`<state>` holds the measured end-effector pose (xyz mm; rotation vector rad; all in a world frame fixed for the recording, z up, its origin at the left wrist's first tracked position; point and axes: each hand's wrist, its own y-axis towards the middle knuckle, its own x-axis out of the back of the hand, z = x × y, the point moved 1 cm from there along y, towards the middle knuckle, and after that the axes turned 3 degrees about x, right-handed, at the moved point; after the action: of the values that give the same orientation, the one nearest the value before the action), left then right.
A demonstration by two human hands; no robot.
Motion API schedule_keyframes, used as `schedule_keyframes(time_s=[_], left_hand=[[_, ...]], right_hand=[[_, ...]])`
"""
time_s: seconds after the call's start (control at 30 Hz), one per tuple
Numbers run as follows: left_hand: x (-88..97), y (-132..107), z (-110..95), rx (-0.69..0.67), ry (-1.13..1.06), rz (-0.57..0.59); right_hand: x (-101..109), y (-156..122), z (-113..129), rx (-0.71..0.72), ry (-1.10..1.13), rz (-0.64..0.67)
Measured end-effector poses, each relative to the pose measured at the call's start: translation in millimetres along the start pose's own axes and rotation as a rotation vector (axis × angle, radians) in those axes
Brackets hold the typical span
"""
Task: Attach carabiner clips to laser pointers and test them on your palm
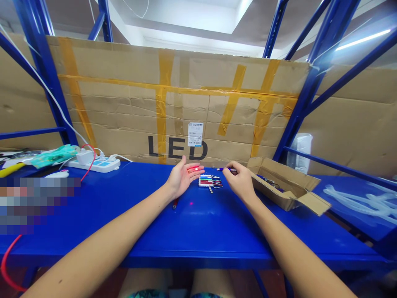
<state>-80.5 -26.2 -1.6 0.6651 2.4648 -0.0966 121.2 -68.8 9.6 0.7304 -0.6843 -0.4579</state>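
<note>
My left hand is raised above the blue table, palm turned to the right and fingers stretched out, holding nothing. A bright red light spot falls on its fingers. My right hand is closed around a small purple laser pointer, whose tip faces the left hand. Between the hands lies a row of several slim laser pointers in different colours. A few small round pieces, perhaps button cells, lie just in front of them. Below my left wrist rests a red pen-shaped pointer, partly hidden.
An open cardboard box with several pen-like items stands at the right. A white power strip with plugs and a red cable sits at the left. A large cardboard sheet marked LED stands behind, between blue rack posts.
</note>
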Motion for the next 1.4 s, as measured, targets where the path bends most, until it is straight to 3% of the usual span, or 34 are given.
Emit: schedule_keyframes(time_s=[0.63, 0.73, 0.83, 0.9, 1.0, 1.2, 1.4], left_hand=[[-2.0, -1, 2, -0.039, 0.092, 0.022], [-3.2, 3, 8, -0.208, 0.347, -0.035], [-8.5, 7, 15, -0.387, 0.681, 0.022], [-12.6, 12, 16, -0.461, 0.879, 0.067], [-15.4, 23, 12, -0.537, 1.115, 0.007], [-7.0, 67, 7, -0.419, 1.259, -0.093], [8.9, 107, 17, -0.335, 1.433, -0.19]], right_hand=[[-5, 0, -1, 0.018, 0.108, 0.069], [-13, 0, -4, 0.013, 0.185, 0.162], [-20, 0, -7, -0.039, 0.318, 0.339], [-22, 2, -13, -0.117, 0.411, 0.465], [-23, 11, -32, -0.179, 0.489, 0.563], [-33, 44, -79, -0.127, 0.206, 0.506], [-45, 55, -89, 0.103, -0.278, 0.521]])
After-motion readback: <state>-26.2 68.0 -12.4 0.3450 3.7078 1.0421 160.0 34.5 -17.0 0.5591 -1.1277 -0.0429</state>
